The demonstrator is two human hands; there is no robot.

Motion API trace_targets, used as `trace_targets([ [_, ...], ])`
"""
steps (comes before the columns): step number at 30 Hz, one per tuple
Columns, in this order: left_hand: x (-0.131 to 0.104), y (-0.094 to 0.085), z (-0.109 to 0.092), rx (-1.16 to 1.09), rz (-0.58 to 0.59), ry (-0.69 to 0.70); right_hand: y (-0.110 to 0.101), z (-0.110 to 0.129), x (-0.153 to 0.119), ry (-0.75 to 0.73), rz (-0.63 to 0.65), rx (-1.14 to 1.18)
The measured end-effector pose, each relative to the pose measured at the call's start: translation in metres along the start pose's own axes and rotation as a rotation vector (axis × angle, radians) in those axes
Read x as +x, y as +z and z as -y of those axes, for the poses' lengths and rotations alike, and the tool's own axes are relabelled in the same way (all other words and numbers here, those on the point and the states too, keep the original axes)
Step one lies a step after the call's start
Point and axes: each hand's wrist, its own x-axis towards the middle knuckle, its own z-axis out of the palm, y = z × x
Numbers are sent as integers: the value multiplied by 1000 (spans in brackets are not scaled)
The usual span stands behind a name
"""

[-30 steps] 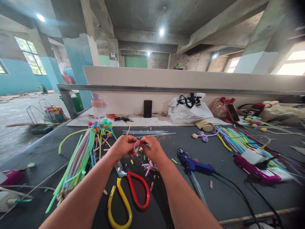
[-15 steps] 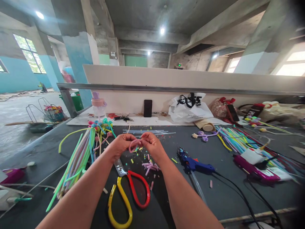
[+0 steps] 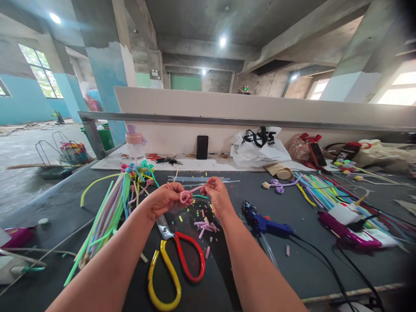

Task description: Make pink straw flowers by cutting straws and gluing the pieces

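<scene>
Over the middle of the dark table, a pink pipe cleaner [image 3: 185,196] is bent into a small loop. My left hand [image 3: 166,198] pinches it at the loop, fingers closed. Its straight end stretches to the right, where my right hand [image 3: 216,195] grips the tip between thumb and fingers. Below my hands lie scissors [image 3: 167,234] with one yellow and one red handle; their blades are partly hidden under my left hand. Short pink cut pieces [image 3: 205,226] and tiny coloured bits are scattered between my forearms.
A bundle of coloured pipe cleaners [image 3: 107,216] lies at left, another [image 3: 328,190] at right. A blue glue gun [image 3: 264,224] with a cord rests right of my right arm. Behind stand a phone [image 3: 202,147], a white bag [image 3: 256,149] and a bottle [image 3: 135,145].
My right hand has moved to the right, away from my left, drawing out the pipe cleaner's end. The loop now sits smaller at my left fingers.
</scene>
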Motion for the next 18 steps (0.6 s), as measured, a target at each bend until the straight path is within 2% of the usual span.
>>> trace_targets([
  [4, 0, -6, 1, 55, 71, -35, -11, -8, 8, 0, -136, -40],
  [8, 1, -11, 5, 77, 139, -67, -21, -17, 13, 33, -189, -148],
  [11, 2, -12, 5, 84, 147, -82, -23, -18, 13, 33, -183, -258],
  [14, 4, -12, 4, 103, 84, -73, -17, -10, 7, -46, -163, -375],
  [18, 7, -10, 7, 111, -25, -28, 5, 2, -7, -161, -10, -489],
])
